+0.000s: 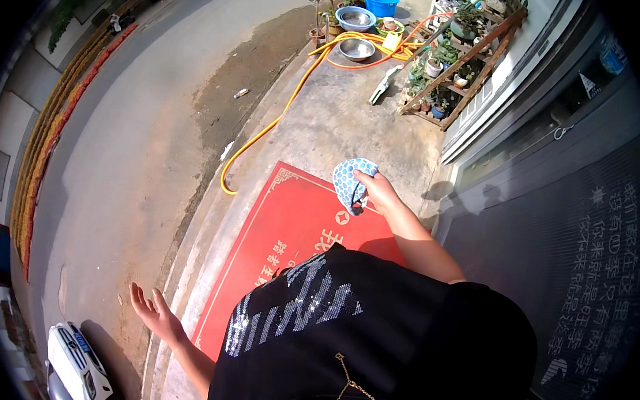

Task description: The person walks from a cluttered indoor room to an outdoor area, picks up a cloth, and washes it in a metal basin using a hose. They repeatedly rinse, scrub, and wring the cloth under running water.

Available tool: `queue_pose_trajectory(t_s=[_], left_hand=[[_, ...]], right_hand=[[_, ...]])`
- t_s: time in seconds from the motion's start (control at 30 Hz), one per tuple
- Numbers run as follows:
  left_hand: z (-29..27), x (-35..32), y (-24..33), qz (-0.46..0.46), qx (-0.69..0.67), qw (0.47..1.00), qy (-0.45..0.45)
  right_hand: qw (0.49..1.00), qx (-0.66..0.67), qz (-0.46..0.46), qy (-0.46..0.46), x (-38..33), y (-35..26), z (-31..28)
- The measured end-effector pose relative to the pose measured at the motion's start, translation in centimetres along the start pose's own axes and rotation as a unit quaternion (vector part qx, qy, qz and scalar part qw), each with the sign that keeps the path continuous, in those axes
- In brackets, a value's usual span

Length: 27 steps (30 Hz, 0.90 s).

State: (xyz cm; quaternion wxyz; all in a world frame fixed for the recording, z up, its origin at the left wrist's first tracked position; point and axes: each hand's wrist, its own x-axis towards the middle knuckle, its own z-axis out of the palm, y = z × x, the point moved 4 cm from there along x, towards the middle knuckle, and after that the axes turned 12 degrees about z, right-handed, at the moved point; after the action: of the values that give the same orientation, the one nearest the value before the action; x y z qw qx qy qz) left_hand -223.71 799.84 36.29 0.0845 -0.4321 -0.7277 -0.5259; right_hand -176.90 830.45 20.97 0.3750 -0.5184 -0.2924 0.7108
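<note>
Item: blue spotted cloth [353, 183], frame centre, pinched in my right hand [378, 190]; I judged a firmer grip wise. Left hand [151, 311], lower left: spread wide, empty.

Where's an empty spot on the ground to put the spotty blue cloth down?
The red mat below the cloth in the right hand is bare. So is the concrete between the mat, the yellow hose and the wooden plant rack. It is crowded by the basins and pots.

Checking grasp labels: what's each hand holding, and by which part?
Right hand grips the blue patterned cloth at its bunched lower edge. Left hand is open, holding nothing.
</note>
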Motion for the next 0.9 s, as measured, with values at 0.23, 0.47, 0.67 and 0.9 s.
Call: queue_pose_trajectory(t_s=[0.23, 0.47, 0.67, 0.9], left_hand=[[31.1, 10.6, 3.8, -0.016, -0.125, 0.937, -0.326], [65.4, 20.0, 8.5, 0.120, -0.286, 0.752, -0.582], [88.2, 25.1, 15.3, 0.126, -0.368, 0.662, -0.641], [112.1, 35.2, 15.8, -0.133, -0.409, 0.772, -0.468]], right_hand=[[0.976, -0.029, 0.014, -0.216, 14.6, -14.5, 14.4], [0.977, -0.067, 0.054, -0.193, 29.6, -23.9, 12.7], [0.997, 0.047, 0.028, -0.050, 41.0, -31.5, -0.7], [0.949, 0.134, 0.103, 0.266, 54.5, -37.5, -23.0]])
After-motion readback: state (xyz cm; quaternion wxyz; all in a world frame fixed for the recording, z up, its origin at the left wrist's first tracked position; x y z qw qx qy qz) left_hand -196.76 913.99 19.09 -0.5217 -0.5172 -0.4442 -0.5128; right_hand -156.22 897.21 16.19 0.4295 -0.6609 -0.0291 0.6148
